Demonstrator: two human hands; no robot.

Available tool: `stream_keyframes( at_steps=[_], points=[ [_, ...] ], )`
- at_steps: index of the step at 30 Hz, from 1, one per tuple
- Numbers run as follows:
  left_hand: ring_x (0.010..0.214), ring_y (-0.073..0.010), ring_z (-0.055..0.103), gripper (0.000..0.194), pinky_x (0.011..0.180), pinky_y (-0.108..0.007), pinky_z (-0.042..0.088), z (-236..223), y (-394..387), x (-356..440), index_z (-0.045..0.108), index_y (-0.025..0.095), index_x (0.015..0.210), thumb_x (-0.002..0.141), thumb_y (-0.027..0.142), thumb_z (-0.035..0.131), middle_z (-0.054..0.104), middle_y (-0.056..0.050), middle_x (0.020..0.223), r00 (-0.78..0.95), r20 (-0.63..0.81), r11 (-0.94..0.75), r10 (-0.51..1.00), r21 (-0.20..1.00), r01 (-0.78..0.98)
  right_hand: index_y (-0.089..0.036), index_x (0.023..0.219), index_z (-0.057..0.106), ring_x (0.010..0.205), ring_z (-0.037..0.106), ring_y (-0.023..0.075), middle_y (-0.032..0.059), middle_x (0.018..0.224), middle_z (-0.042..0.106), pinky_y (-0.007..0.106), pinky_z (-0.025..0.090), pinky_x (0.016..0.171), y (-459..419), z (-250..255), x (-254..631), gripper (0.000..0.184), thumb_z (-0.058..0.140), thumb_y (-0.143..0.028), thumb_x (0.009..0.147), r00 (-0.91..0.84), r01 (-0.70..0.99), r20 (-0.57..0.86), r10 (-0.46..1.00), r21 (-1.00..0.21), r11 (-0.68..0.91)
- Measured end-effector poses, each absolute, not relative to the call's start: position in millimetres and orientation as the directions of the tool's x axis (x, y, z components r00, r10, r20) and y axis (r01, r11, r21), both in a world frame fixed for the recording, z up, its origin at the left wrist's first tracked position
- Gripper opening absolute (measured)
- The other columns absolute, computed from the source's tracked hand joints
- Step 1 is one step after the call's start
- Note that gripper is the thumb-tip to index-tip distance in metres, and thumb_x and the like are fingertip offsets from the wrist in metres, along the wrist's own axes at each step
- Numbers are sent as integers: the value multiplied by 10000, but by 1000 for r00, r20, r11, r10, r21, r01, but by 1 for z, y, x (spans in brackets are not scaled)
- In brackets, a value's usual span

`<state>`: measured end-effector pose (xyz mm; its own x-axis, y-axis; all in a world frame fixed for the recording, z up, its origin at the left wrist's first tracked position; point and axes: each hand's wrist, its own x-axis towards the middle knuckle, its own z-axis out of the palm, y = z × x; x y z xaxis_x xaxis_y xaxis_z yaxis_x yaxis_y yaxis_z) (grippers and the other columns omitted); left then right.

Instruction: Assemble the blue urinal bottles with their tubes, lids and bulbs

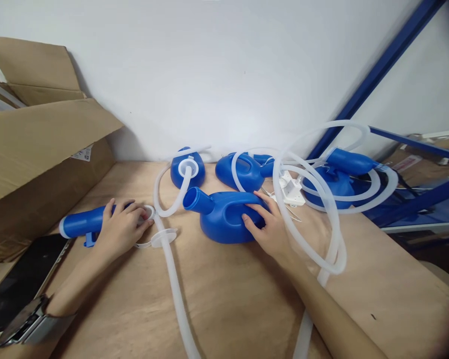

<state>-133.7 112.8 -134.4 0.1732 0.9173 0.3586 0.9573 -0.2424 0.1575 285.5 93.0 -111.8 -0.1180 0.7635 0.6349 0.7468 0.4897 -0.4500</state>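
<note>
One wristwatch (26, 324) nearest, on left wrist. Dark-screened device (22, 279) just beyond, left side of counter (134, 304). Translucent tube (174, 284) running from near edge up mid-counter, through flanged disc (164, 238), just right of left hand (121, 224).

Left hand closed over right end of blue cylinder (84, 222), fingertips at white ring (148, 213); cylinder lying lengthwise, sticking out left of hand.

Right hand (273, 229) half-spread on rear of blue jug (224, 229), thumb and fingers touching near handle; can't tell how firm. Jug upright on counter, between both hands, body left of right hand, spout angled up and left.

Coiled tubing (335, 219) just right of right hand. Farther back: blue bottle (176, 167) with tube in white neck, second jug (224, 174), white power strip (294, 192), upper blue container (351, 162) at right. Open cardboard box (41, 144) at left. White wall (209, 75) behind.
</note>
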Motion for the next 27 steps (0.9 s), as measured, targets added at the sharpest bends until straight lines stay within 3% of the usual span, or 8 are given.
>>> stream_keyframes(
  at_steps=[4,10,16,23,27],
  points=[
    [1203,-440,659,297,1219,-772,316,-139,116,-141,734,279,828,928,518,589,782,-148,1204,155,405,-247,901,185,951,-240,1088,845,1311,717,380,161,1430,714,627,595,1138,93,-110,284,219,691,-377,1012,-57,751,674,737,-458,476],
    [1217,-424,685,285,1245,-785,273,-141,115,-139,675,263,766,956,445,566,807,-134,1237,224,410,-328,884,204,922,-265,969,857,1230,753,367,133,1346,765,621,619,1089,95,-110,286,201,688,-367,1010,22,760,689,725,-482,435],
    [1232,-382,697,292,1058,-531,552,-139,113,-130,657,252,857,998,447,492,735,-178,1396,280,386,-390,879,245,888,-252,966,858,1263,741,379,143,1369,759,628,610,1105,95,-111,288,213,683,-362,1018,27,758,687,726,-487,433],
    [1136,-343,708,309,976,-456,574,-140,112,-125,522,256,746,964,474,539,757,-142,1262,296,320,-399,900,332,855,-263,999,853,1286,730,375,142,1403,742,645,594,1122,95,-112,289,215,665,-360,1035,15,751,663,748,-502,430],
    [932,-337,705,340,836,-461,583,-141,116,-124,464,271,747,975,518,512,753,-139,998,241,289,-345,926,397,850,-254,1000,851,1313,716,379,152,1411,735,656,574,1150,95,-112,289,217,662,-354,1038,2,748,661,750,-499,438]
  ],
)
